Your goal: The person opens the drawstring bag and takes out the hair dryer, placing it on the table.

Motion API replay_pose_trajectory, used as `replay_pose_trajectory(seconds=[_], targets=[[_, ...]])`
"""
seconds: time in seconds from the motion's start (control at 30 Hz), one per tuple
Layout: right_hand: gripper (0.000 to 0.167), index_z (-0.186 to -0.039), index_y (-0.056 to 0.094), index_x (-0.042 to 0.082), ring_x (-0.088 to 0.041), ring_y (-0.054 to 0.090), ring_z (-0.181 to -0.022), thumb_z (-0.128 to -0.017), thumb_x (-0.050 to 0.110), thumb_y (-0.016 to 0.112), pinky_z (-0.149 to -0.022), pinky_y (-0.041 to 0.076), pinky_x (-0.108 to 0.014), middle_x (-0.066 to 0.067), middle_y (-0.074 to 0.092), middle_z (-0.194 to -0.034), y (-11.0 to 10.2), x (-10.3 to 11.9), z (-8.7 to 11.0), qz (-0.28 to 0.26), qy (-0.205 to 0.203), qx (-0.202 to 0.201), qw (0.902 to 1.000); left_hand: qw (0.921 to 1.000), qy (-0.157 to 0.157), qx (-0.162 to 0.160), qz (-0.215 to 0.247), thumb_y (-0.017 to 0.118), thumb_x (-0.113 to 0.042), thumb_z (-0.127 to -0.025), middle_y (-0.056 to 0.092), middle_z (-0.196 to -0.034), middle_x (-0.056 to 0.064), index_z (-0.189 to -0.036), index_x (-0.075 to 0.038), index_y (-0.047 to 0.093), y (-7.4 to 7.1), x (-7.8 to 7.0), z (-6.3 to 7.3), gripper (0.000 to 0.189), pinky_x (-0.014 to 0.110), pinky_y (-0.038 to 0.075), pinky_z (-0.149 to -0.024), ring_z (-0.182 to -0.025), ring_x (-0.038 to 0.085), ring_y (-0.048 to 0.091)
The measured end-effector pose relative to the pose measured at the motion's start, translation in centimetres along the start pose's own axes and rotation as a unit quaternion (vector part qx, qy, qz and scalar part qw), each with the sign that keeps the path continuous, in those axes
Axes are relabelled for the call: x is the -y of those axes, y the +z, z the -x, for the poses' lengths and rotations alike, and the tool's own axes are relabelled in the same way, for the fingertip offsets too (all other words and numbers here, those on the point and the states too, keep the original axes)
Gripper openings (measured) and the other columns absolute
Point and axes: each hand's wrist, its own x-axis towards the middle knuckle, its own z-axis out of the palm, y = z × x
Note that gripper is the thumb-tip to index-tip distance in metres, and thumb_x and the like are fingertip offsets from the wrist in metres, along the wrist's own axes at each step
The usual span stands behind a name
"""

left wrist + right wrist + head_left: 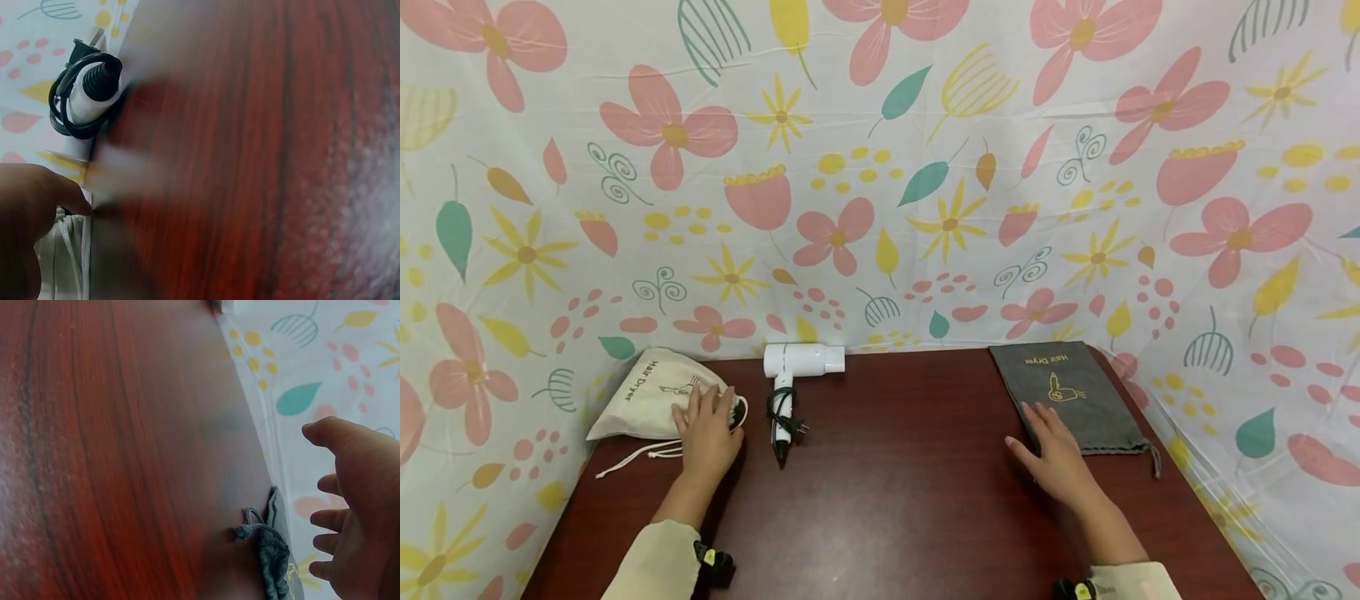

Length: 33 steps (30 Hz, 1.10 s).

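My left hand (pixel 707 433) rests on the mouth end of a cream drawstring pouch (pixel 651 400) printed "Hair Dryer", at the table's left. A dark part shows at the pouch's opening, mostly hidden by the hand. Just right of it lies a white hair dryer (pixel 805 361), its black cord (pixel 62 103) coiled around the handle with the plug showing. On the right, my right hand (pixel 1054 454) reaches over the near left edge of a flat grey drawstring pouch (pixel 1075 400), fingers extended and holding nothing. Whether those fingers touch the cloth is hard to tell.
Everything lies on a dark red-brown wooden table (pixel 880 483). A flower-printed cloth (pixel 880 167) hangs behind and along both sides, close against the table's edges. White strings (pixel 640 454) of the cream pouch trail toward the front; the grey pouch's cord (pixel 1153 458) hangs at its right corner.
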Motion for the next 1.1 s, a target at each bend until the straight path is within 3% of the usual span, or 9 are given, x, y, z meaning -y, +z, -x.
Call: replay_pose_trajectory(seconds=[0.17, 0.5, 1.1], targets=[[0.078, -0.158, 0.031, 0.004, -0.055, 0.017, -0.149, -0.099, 0.046, 0.060, -0.111, 0.020, -0.076, -0.031, 0.023, -0.162, 0.3, 0.5, 0.2, -0.002, -0.004, -0.001, 1.0000, 1.0000, -0.002, 0.002, -0.007, 0.078, -0.003, -0.074, 0.044, -0.145, 0.025, -0.141, -0.007, 0.054, 0.2, 0.2, -0.1, 0.071, 0.077, 0.004, -0.114, -0.149, 0.048, 0.021], [0.075, -0.157, 0.033, 0.004, -0.055, 0.019, -0.148, -0.099, 0.042, 0.062, -0.110, 0.021, -0.076, -0.030, 0.026, -0.161, 1.0, 1.2, 0.5, -0.006, -0.016, -0.009, 0.9998, 0.9994, -0.002, -0.034, -0.001, 0.072, 0.003, -0.071, 0.052, -0.137, 0.027, -0.133, -0.008, 0.064, 0.3, 0.4, -0.3, 0.063, 0.076, 0.012, -0.112, -0.136, 0.046, 0.038], [0.073, -0.157, 0.035, 0.009, -0.054, 0.021, -0.148, -0.099, 0.043, 0.062, -0.108, 0.024, -0.076, -0.026, 0.029, -0.161, 1.8, 2.9, 1.0, -0.021, -0.030, -0.007, 0.9993, 0.9992, -0.002, -0.033, -0.021, 0.071, 0.001, -0.079, 0.061, -0.125, 0.020, -0.124, -0.010, 0.066, 0.6, 0.9, -0.6, 0.047, 0.072, 0.019, -0.107, -0.124, 0.045, 0.046]])
